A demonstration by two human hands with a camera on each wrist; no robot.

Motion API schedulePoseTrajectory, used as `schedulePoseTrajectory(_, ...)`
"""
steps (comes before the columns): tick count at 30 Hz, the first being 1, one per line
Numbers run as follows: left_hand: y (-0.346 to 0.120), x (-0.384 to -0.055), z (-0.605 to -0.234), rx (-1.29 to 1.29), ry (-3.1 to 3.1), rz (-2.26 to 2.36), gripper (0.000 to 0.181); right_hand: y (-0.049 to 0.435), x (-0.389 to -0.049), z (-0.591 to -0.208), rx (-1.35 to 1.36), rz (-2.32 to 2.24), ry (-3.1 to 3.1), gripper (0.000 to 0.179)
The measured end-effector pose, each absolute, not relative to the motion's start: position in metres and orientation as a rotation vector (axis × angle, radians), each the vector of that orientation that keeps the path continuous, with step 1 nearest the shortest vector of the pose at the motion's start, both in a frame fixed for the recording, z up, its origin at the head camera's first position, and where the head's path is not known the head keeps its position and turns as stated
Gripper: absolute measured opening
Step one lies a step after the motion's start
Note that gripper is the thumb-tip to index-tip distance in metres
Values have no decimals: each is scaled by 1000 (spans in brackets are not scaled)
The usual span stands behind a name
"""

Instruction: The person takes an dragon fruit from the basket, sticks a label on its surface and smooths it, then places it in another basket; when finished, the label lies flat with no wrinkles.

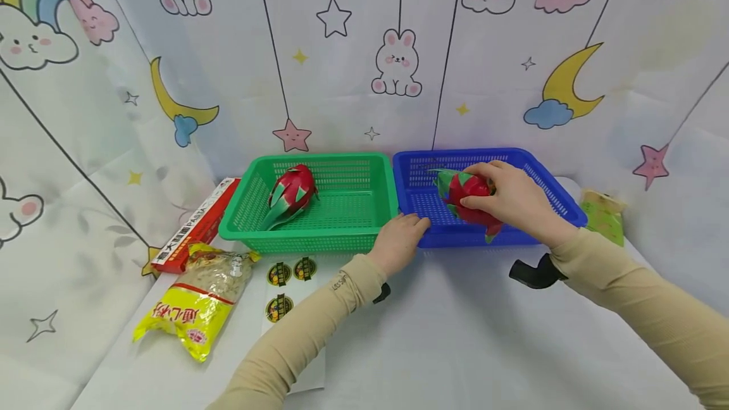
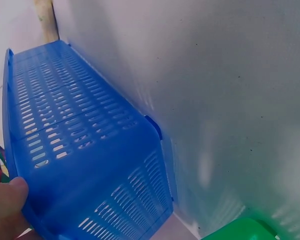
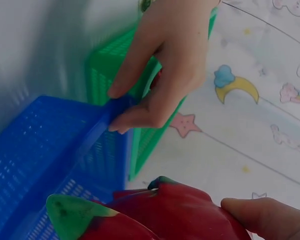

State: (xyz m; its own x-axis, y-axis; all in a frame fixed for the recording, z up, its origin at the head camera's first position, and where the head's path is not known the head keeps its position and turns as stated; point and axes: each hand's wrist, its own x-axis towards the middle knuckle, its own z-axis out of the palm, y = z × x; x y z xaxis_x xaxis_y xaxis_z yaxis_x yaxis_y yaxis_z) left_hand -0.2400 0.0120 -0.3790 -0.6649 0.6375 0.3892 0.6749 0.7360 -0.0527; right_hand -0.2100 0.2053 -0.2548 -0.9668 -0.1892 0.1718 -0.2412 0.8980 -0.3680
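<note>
My right hand [image 1: 515, 198] grips a red dragon fruit [image 1: 468, 190] with green scale tips, held over the blue basket [image 1: 455, 238]. In the right wrist view the fruit [image 3: 177, 215] fills the bottom, with the thumb [image 3: 265, 215] against its side. My left hand [image 1: 398, 242] pinches the rim at the blue basket's near left corner, beside the green basket [image 1: 319, 244]. The left wrist view has the left thumb [image 2: 7, 200] on that rim. Another dragon fruit [image 1: 295, 190] lies in the left part of the green basket.
Left of the green basket lie a red pasta box [image 1: 199, 226] and a yellow bag of pasta [image 1: 205, 296]. A white sheet with round stickers [image 1: 279, 309] lies in front. A green packet [image 1: 605, 217] stands right of the blue basket. A patterned cloth [image 1: 353, 93] hangs behind.
</note>
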Motion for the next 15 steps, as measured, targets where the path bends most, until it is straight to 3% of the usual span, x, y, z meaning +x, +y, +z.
schedulePoseTrajectory(15,15,-241,-380,-979,-2574,-138,20,201,-232,-259,249,614,-2943,53)
